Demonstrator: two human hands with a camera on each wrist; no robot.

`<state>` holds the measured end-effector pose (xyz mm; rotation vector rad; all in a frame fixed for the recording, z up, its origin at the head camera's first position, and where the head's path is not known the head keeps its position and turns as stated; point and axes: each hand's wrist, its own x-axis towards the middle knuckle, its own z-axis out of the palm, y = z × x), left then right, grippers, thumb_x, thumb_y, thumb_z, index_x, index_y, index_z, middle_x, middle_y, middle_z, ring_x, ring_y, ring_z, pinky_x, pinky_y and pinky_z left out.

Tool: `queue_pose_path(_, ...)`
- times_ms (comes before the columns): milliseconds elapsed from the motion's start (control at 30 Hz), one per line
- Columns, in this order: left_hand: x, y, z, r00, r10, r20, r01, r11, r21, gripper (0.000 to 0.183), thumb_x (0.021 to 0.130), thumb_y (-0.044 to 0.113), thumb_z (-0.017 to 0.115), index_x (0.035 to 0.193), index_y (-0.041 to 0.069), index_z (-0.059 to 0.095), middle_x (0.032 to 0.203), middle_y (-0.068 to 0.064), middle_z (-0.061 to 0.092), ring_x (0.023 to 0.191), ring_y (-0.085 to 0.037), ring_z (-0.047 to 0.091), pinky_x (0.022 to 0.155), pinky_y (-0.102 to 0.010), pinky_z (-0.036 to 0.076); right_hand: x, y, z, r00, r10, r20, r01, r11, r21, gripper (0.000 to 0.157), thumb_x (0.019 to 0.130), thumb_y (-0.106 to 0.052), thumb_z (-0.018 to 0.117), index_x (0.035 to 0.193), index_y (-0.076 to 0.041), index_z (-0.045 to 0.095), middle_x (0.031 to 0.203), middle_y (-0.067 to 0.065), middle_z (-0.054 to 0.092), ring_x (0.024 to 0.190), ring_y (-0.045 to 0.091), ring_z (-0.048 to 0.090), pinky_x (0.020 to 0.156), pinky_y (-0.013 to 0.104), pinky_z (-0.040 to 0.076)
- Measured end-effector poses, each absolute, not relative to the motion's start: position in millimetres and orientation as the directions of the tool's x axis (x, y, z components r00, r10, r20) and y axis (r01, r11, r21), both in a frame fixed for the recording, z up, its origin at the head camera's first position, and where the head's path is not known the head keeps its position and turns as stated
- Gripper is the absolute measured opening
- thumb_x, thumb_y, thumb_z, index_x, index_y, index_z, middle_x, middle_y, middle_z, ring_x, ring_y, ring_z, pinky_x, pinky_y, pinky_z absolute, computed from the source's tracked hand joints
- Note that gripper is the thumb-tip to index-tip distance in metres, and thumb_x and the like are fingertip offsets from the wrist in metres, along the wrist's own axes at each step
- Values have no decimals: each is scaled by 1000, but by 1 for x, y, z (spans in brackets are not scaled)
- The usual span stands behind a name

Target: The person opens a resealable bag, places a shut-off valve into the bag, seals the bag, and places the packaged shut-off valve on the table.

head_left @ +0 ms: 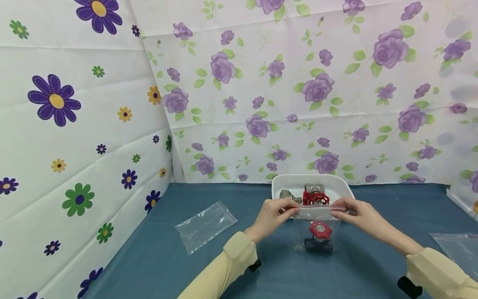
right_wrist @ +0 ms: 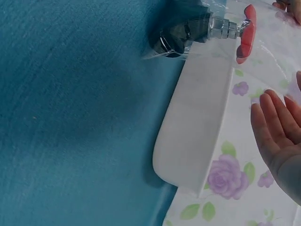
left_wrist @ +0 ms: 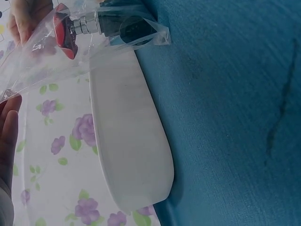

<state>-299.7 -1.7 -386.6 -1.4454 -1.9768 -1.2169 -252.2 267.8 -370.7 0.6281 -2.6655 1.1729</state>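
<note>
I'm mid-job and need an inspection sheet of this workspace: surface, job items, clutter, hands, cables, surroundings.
Surface: blue cloth, with a dark streak in the left wrist view; stain or crease, cannot tell.
Job items: clear bag with a red-handled valve inside, in front of a white tray holding fittings.
Clutter: flat bag at left; second bag at right, cut off by the frame.
Left hand: pinches the clear bag's top edge at its left.
Right hand: pinches the same edge at its right.
Cables: nothing seen.
Surroundings: rose-print sheet behind, daisy-print sheet at left.
</note>
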Motion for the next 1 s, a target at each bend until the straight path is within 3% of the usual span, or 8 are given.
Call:
queue_pose_path(267, -300, -2, -385, -393, 560, 730, 906, 98, 412, 8, 88, 8, 59, 93, 9, 65, 84, 3, 63, 73, 5, 56, 59, -13, 46, -257, 269, -376, -897, -372, 240, -417, 529, -739, 30, 90, -25, 58, 110, -3, 62, 96, 7, 62, 78, 21, 59, 62, 31, 49)
queue_pose_path(633, -300, -2, -385, -405, 561, 722, 899, 98, 427, 8, 88, 8, 59, 93, 9, 65, 84, 3, 63, 73, 5, 56, 59, -14, 46, -260, 267, -382, -855, -447, 262, -471, 459, -754, 30, 94, -19, 52, 115, 0, 60, 98, 6, 64, 79, 19, 59, 63, 31, 49)
queue_pose_path(1000, -300, -3, -385, -411, 561, 719, 896, 102, 432, 8, 89, 9, 58, 93, 9, 65, 84, 4, 63, 73, 5, 55, 58, -14, 46, -257, 266, -385, -856, -433, 282, -480, 466, -743, 28, 95, -18, 50, 111, 1, 63, 94, 3, 66, 82, 14, 59, 67, 30, 50)
